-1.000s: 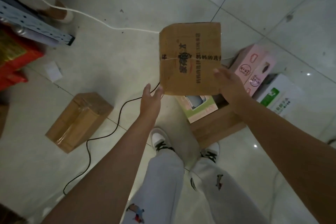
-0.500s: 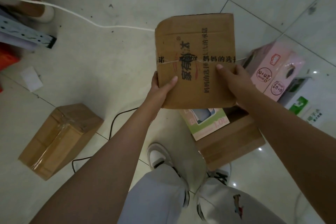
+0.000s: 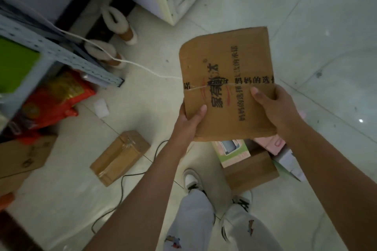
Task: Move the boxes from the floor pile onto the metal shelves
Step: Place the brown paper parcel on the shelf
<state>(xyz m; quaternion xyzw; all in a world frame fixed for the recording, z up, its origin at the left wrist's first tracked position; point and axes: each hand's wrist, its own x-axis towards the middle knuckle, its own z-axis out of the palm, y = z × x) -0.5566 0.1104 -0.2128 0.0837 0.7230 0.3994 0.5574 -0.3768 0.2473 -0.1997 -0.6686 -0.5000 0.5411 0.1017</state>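
While both hands grip it, the printed carton (image 3: 226,79) is held in the air above the floor pile.
Left hand (image 3: 188,122): clasps the carton's lower left corner, thumb laid on the printed face. Right hand (image 3: 273,108): clasps the carton's lower right edge, thumb on the face. Directly below the carton, on the floor (image 3: 326,26), lie a green-and-pink box (image 3: 232,153), a plain brown box (image 3: 251,171) and a pink box (image 3: 271,142), all touching and partly hidden by the carton and the right arm. Below and left of the carton, well apart from it, a taped brown box (image 3: 120,157) lies alone; a black cable (image 3: 122,189) runs just beside it. Far left of the carton stands the metal shelf (image 3: 67,55), with a red bag (image 3: 55,100) under it. A white cord (image 3: 130,63) runs from the shelf side to the carton's left edge.
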